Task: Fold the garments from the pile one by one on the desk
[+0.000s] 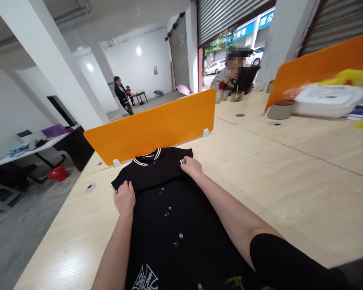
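A black short-sleeved shirt (161, 173) with white stripes on its collar lies on the light wooden table (266, 193), collar away from me. My right hand (192, 166) pinches it at the right sleeve, where a white-striped edge shows. At the left sleeve, my left hand (125, 197) has its fingers bent over the fabric; its thumb is mostly hidden. A fold crosses below the collar. Black cloth with snap buttons (180, 235) and a white emblem (145, 278) runs down toward me; whether all of it is the same shirt I cannot tell.
An orange divider (151, 121) stands just beyond the collar. To the right are a tape roll (281, 109) and a plastic container (329, 100). A seated person (222, 78) is across the table; another person (122, 94) stands farther back. A second table (45, 143) is at left.
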The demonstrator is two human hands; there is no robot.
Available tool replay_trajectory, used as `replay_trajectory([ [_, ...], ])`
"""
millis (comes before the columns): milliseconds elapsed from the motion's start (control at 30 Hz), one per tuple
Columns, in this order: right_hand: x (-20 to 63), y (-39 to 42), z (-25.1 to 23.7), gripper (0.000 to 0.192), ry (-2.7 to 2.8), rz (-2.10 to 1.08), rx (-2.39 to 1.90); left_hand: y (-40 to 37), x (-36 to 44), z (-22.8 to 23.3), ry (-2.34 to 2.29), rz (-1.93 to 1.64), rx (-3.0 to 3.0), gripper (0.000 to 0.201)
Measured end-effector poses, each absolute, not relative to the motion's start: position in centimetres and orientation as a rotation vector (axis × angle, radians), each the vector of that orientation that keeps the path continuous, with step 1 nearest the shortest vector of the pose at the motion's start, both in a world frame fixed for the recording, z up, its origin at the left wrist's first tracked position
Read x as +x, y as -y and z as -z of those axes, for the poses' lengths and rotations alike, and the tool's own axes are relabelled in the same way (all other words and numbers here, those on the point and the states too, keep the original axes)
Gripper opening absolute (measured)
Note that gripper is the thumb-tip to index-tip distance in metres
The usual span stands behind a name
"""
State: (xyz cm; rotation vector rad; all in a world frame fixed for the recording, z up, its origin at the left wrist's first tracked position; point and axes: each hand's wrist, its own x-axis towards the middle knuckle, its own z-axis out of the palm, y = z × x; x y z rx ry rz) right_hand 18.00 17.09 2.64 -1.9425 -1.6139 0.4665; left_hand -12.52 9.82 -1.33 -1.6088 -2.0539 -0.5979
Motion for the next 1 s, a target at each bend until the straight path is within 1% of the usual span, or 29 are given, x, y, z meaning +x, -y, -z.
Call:
replay_trajectory([
  [100, 17.6, -16.3, -3.3, 0.027, 1.742, -0.208, -2.087, -9.7, -12.4, 1.2, 1.995, 0.589, -1.634, 0.05],
  [200, 16.8, -15.9, -3.3, 0.033, 1.85, 0.097, -1.96, -9.9, -12.2, 1.3, 2.028, 0.508, -1.662, 0.052],
  [267, 16.3, -15.8, -2.5, 0.042, 1.994, 0.168, -1.811, -10.1, -12.2, 1.5, 2.12, 0.413, -1.713, 0.054],
  [367, 15.9, -16.0, -0.2, 0.057, 2.227, 0.047, -1.688, -10.4, -12.4, 1.6, 2.214, 0.289, -1.796, 0.05],
  [433, 15.8, -16.1, 1.3, 0.061, 2.287, -0.058, -1.694, -10.7, -12.7, 1.3, 2.244, 0.249, -1.82, 0.049],
  [567, 15.8, -16.1, 2.7, 0.064, 2.261, -0.069, -1.688, -11.6, -13.4, -0.5, 2.298, 0.238, -1.912, 0.044],
  [700, 15.9, -16.1, 2.4, 0.065, 2.247, -0.078, -1.681, -12.6, -13.5, -1.3, 2.233, 0.381, -1.809, 0.05],
  [767, 16.0, -16.0, 2.1, 0.065, 2.256, -0.092, -1.68, -12.9, -13.4, -0.8, 2.25, 0.327, -1.803, 0.053],
  [900, 16.1, -15.9, 1.9, 0.067, 2.267, -0.11, -1.688, -13.3, -13.6, 0.2, 2.294, 0.121, -1.878, 0.052],
  [1000, 16.0, -16.0, 2.0, 0.068, 2.27, -0.11, -1.691, -13.2, -13.3, 0.1, 2.297, 0.1, -1.828, 0.053],
])
